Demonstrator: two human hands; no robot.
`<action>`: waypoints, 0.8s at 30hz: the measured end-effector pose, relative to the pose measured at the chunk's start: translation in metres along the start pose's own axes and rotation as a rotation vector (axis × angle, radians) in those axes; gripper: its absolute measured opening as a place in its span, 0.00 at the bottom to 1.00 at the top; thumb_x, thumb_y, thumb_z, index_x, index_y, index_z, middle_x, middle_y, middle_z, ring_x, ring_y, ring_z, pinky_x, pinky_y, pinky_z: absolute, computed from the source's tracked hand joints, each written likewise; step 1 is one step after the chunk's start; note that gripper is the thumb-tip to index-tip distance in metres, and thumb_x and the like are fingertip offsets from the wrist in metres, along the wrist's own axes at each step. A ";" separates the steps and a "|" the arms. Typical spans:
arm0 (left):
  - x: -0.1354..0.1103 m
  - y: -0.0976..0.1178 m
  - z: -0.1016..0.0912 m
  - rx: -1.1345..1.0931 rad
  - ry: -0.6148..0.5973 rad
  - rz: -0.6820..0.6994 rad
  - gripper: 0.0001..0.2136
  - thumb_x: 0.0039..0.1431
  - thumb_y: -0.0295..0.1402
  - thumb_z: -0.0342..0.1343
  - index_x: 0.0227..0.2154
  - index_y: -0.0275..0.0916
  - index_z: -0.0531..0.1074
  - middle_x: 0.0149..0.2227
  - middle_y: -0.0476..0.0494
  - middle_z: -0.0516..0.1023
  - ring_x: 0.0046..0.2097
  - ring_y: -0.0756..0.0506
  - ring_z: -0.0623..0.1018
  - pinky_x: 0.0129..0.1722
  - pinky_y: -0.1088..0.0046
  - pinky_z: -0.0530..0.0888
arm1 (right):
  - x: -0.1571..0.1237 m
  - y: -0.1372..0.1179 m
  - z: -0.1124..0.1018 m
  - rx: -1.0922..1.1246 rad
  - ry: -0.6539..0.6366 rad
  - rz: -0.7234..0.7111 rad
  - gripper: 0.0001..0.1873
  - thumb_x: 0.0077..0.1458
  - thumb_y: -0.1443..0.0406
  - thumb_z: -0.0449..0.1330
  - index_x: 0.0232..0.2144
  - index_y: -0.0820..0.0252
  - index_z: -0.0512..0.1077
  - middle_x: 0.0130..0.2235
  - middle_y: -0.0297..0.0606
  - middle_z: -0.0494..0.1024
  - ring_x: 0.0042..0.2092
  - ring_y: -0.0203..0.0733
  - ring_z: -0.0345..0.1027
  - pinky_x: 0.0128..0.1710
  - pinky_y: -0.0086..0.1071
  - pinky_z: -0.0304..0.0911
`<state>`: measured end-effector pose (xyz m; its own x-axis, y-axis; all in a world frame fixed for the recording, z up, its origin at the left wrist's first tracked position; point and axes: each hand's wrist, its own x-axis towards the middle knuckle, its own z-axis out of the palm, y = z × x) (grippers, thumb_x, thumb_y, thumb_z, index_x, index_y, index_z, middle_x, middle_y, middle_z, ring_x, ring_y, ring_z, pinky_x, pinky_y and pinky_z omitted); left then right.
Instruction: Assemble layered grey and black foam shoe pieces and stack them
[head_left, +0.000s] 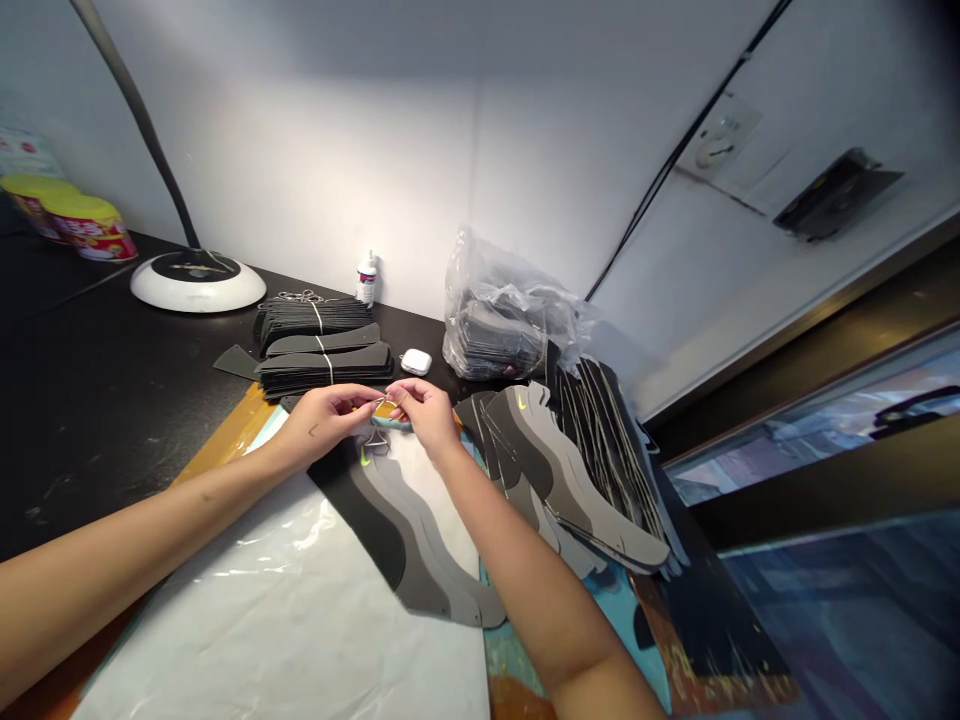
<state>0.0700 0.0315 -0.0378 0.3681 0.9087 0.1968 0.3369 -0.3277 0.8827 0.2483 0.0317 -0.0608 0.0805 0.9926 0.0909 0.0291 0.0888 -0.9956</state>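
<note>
My left hand point(326, 422) and my right hand point(424, 410) meet over the far edge of the white sheet point(300, 600). Both are closed, fingertips pinched together around something small, thin and shiny whose kind I cannot make out. Just below them, a small looped metal piece point(377, 440) lies by the top of a grey and black layered shoe-upper panel point(427, 550). This panel rests flat on the sheet between my forearms and carries a yellow-green swoosh mark. A strip of blue and orange shows under my fingers.
Banded stacks of dark cut pieces point(326, 365) lie behind my left hand, beside a white case point(415, 362). A small bottle point(366, 278) and a lamp base point(199, 283) stand by the wall. More shoe panels point(570, 470) and a bagged stack point(499, 330) are at right.
</note>
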 end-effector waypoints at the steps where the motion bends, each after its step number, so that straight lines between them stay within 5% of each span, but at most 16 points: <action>1: 0.001 0.000 -0.001 -0.070 -0.020 -0.041 0.22 0.55 0.50 0.59 0.43 0.38 0.82 0.34 0.42 0.82 0.28 0.46 0.74 0.27 0.73 0.67 | 0.000 0.000 -0.001 -0.016 0.004 -0.010 0.12 0.53 0.56 0.65 0.32 0.59 0.78 0.31 0.33 0.80 0.27 0.33 0.71 0.28 0.25 0.66; 5: 0.003 0.001 -0.002 -0.213 -0.038 -0.115 0.25 0.50 0.52 0.63 0.43 0.36 0.82 0.37 0.39 0.83 0.30 0.44 0.76 0.28 0.72 0.70 | 0.001 0.003 -0.004 -0.070 0.029 -0.008 0.12 0.53 0.56 0.64 0.31 0.59 0.77 0.32 0.33 0.81 0.27 0.34 0.70 0.29 0.26 0.67; 11: 0.003 -0.001 0.000 -0.018 -0.085 -0.071 0.21 0.50 0.53 0.61 0.31 0.38 0.83 0.31 0.42 0.83 0.33 0.42 0.77 0.31 0.73 0.70 | 0.003 0.006 -0.012 -0.310 0.161 -0.086 0.10 0.56 0.56 0.61 0.32 0.55 0.77 0.31 0.30 0.80 0.27 0.36 0.72 0.29 0.27 0.64; 24: 0.002 -0.009 0.004 0.105 -0.134 -0.036 0.19 0.51 0.54 0.61 0.27 0.42 0.83 0.29 0.45 0.82 0.30 0.44 0.77 0.28 0.74 0.68 | 0.017 0.006 -0.040 -0.412 0.368 -0.054 0.11 0.59 0.57 0.58 0.30 0.56 0.74 0.31 0.28 0.80 0.23 0.32 0.65 0.27 0.26 0.58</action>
<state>0.0709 0.0356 -0.0467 0.4641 0.8800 0.1011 0.4384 -0.3274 0.8371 0.2893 0.0455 -0.0640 0.4088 0.8866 0.2165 0.4242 0.0255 -0.9052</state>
